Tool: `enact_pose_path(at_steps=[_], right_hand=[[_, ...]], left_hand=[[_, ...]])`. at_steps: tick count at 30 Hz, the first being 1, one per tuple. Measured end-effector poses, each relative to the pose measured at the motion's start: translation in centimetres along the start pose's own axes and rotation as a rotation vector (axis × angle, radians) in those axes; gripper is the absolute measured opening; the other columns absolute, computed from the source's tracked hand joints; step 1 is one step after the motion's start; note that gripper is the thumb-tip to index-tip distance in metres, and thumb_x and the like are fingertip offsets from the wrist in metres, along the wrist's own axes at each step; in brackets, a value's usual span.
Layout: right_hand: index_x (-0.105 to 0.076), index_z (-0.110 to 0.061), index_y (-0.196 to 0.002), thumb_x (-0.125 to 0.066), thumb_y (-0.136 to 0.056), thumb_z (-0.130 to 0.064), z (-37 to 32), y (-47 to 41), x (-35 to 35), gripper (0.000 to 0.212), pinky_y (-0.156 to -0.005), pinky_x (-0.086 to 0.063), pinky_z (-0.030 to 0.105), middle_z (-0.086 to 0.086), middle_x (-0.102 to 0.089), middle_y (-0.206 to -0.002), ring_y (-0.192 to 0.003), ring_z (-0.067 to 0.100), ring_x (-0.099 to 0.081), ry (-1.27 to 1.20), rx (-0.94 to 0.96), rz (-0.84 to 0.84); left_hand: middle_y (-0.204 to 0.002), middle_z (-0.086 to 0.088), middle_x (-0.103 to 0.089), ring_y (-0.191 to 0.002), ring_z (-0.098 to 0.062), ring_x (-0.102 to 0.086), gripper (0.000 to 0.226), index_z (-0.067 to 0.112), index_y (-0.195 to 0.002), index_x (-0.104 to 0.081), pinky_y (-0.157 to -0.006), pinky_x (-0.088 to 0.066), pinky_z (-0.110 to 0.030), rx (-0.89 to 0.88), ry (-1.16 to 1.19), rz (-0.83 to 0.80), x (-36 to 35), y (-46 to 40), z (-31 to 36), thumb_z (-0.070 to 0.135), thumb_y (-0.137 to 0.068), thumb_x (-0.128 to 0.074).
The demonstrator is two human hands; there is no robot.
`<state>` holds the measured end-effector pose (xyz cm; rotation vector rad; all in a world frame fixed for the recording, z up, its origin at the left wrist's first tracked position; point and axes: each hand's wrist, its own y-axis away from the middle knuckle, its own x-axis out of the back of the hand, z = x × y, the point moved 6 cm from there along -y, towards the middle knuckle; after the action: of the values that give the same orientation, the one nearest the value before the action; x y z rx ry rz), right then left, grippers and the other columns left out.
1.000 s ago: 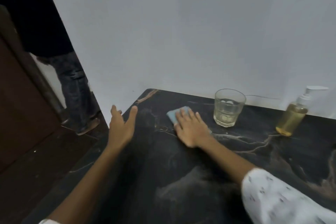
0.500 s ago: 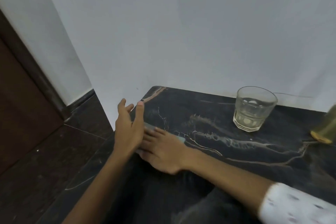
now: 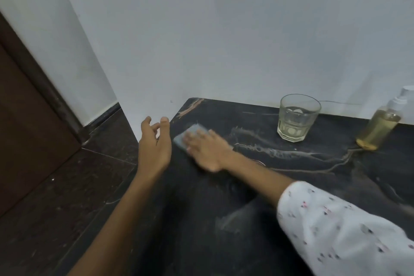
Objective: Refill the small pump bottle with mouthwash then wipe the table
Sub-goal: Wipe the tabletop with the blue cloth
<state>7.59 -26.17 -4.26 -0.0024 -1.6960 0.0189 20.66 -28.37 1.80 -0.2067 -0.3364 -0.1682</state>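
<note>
— While the blue cloth [image 3: 189,135] is being pressed flat by the right hand [image 3: 207,151], where is the left hand [image 3: 154,144] being held?
— Open-fingered, at nine o'clock, beside the table [image 3: 201,219] edge.
— And the pump bottle [image 3: 380,129]?
— Being left standing at three o'clock, just beyond the glass [image 3: 296,117].

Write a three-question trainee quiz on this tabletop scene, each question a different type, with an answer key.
1. True or false: the right hand presses flat on the blue cloth.
2. Multiple choice: the glass stands (a) left of the pump bottle, (b) right of it, (c) on the floor.
3. Fill in: the left hand hovers by the table's ____ edge, holding nothing.

Key: 1 true; 2 a; 3 left.
</note>
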Motion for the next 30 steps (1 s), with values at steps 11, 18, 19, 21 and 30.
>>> enact_pose_path(at_steps=[11,18,19,21,30], right_hand=[[-0.017,-0.033,-0.15,-0.024,-0.1,-0.045,-2.6,23.2,0.7,0.052,-0.119,-0.007,0.042,-0.015,-0.017,-0.156,-0.144,0.006,-0.007,0.089,0.166,-0.033],[-0.005,-0.026,-0.152,-0.015,-0.103,-0.038,-0.8,14.0,1.0,0.052,-0.117,0.002,0.044,-0.006,0.0,-0.16,-0.146,0.02,0.004,-0.044,-0.429,-0.029],[-0.006,-0.026,-0.152,-0.015,-0.103,-0.038,-3.5,13.5,0.3,0.052,-0.117,0.001,0.044,-0.006,0.0,-0.16,-0.146,0.021,0.003,-0.038,-0.371,-0.024],[-0.009,-0.027,-0.152,-0.019,-0.102,-0.039,-9.3,14.3,-1.0,0.052,-0.116,0.001,0.044,-0.006,-0.003,-0.159,-0.146,0.02,0.001,-0.048,-0.202,0.005],[-0.01,-0.032,-0.151,-0.005,-0.097,-0.05,-10.8,29.8,1.1,0.058,-0.113,-0.011,0.027,-0.015,-0.001,-0.158,-0.145,0.007,-0.002,-0.037,-0.337,0.089]], left_hand=[[-0.142,-0.002,-0.045,-0.112,-0.007,-0.041,0.058,0.018,-0.147,-0.022,-0.088,-0.029,-0.026,0.034,0.059,-0.055,2.6,4.1,2.7,0.048,-0.099,-0.033],[-0.126,-0.008,-0.057,-0.118,-0.022,-0.051,0.064,0.013,-0.148,-0.018,-0.095,-0.038,-0.035,0.015,0.038,-0.15,3.7,8.2,3.4,0.051,-0.098,-0.031],[-0.121,-0.005,-0.058,-0.115,-0.022,-0.052,0.064,0.012,-0.148,-0.019,-0.092,-0.037,-0.033,0.014,0.034,-0.159,3.9,8.9,3.3,0.05,-0.098,-0.031],[-0.115,-0.005,-0.058,-0.111,-0.022,-0.053,0.064,0.01,-0.147,-0.02,-0.09,-0.036,-0.032,0.018,0.026,-0.174,4.3,10.0,3.1,0.049,-0.098,-0.033],[-0.146,-0.002,-0.039,-0.133,-0.014,-0.037,0.074,0.016,-0.145,-0.03,-0.11,-0.028,-0.026,-0.07,-0.185,-0.472,5.1,18.7,1.1,0.026,-0.083,-0.07]])
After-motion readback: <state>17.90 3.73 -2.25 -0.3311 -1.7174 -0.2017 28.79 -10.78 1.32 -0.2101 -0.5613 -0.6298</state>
